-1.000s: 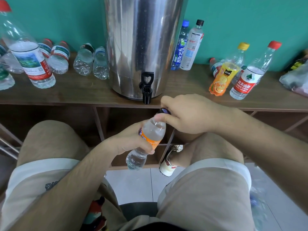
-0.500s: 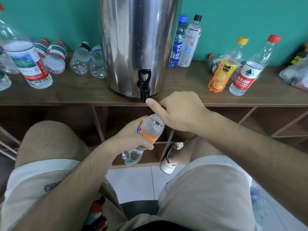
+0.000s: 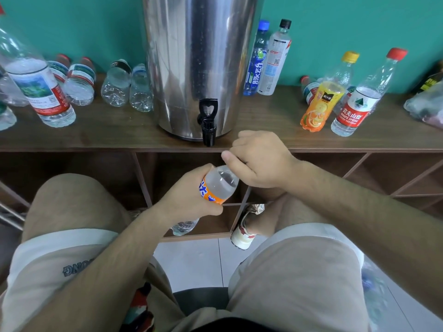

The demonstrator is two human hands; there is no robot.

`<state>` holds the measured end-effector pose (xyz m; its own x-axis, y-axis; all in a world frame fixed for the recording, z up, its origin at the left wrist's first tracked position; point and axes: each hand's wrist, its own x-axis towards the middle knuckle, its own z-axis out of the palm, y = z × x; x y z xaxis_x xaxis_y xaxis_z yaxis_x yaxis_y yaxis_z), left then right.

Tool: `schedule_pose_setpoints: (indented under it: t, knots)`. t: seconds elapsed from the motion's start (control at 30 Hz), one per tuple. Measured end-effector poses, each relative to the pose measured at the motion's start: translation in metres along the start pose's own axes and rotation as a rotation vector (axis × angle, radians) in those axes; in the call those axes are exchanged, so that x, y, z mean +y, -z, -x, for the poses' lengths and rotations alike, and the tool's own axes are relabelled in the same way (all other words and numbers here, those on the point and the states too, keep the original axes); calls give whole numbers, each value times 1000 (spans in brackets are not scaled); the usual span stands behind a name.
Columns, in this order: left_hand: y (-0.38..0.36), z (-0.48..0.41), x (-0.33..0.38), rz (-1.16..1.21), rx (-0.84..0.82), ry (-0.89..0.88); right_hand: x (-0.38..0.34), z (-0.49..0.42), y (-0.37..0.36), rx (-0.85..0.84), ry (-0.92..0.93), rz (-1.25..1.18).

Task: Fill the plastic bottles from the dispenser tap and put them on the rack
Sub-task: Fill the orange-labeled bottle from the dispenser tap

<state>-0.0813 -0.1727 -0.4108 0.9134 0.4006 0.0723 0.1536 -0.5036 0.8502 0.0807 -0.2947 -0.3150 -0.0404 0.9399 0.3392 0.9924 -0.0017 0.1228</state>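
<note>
The left hand [image 3: 189,200] holds the bottle [image 3: 219,185] in the air in front of the desk [image 3: 263,130]. Its fingers [image 3: 212,210] are wrapped round the orange label and the thumb lies on the upper side.

The first risk is in this grip. The plastic looks thin, so a hard squeeze could push water out once the mouth is open. How much water is inside cannot be told.

The tap [image 3: 208,121] hangs above these fingers and a little to their left. The bottle's mouth is not under the spout. If the tap were opened now, the stream would likely miss the mouth and fall to the floor.

The right hand [image 3: 261,161] covers the top of the bottle. Its fingers [image 3: 242,140] are curled and the thumb is stretched out to the left. Whether they pinch a cap cannot be told, because the mouth is hidden under them. A loose cap could slip out and drop between the knees.

The bottle is tilted. Its long axis runs from the clear base, below the left fingers, up to the neck under the right fingers. The mouth end points up and to the right, toward the desk edge, and the base points down and to the left, toward the floor.
</note>
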Motion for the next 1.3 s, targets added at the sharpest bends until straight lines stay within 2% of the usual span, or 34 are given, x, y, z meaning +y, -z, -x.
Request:
schedule_pose_setpoints:
  t: [0.1,0.13,0.17,0.2,0.3,0.37,0.4,0.43,0.53,0.57,0.63,0.7,0.8,0.87,0.9,0.97,1.07,1.3]
  knots:
    - [-17,0,-1,-291,238,12,-12,-12,-15,-231,-577,-42]
    - [-22,-1,-3,-402,296,4,-13,-14,-19,-293,-681,-34]
    - [-24,-2,-4,-441,335,-8,-15,-13,-20,-323,-694,-15]
    - [-23,-3,-4,-402,336,-10,-14,-12,-19,-301,-625,13]
    - [-11,-6,-3,-57,122,-2,-3,3,-8,-12,-97,31]
    - [-14,-3,-2,-13,32,-39,9,10,-5,96,136,22]
    - [-20,-2,-2,-55,66,-51,11,11,-7,99,126,-13]
    - [-27,0,-2,-112,141,-56,9,11,-8,66,27,-46]
    - [-38,2,1,-256,362,-41,-5,6,-14,-126,-476,-64]
    - [-38,1,2,-284,388,-49,-6,7,-15,-150,-553,-64]
    - [-37,-2,8,-295,393,-73,-7,11,-8,-101,-567,-88]
    - [-36,-5,23,-245,396,-65,-6,21,3,35,-529,-175]
    - [-33,-24,61,-87,395,-58,7,43,12,352,-469,-571]
    - [-28,-46,90,28,391,-77,18,58,7,515,-513,-715]
    - [-25,-59,105,67,398,-105,24,64,3,526,-568,-726]
    - [-20,-86,132,106,414,-166,33,71,-3,442,-643,-737]
    - [-18,-127,158,131,421,-220,44,63,-12,334,-596,-773]
    - [-29,-201,155,136,451,-159,94,12,-35,418,-770,-715]
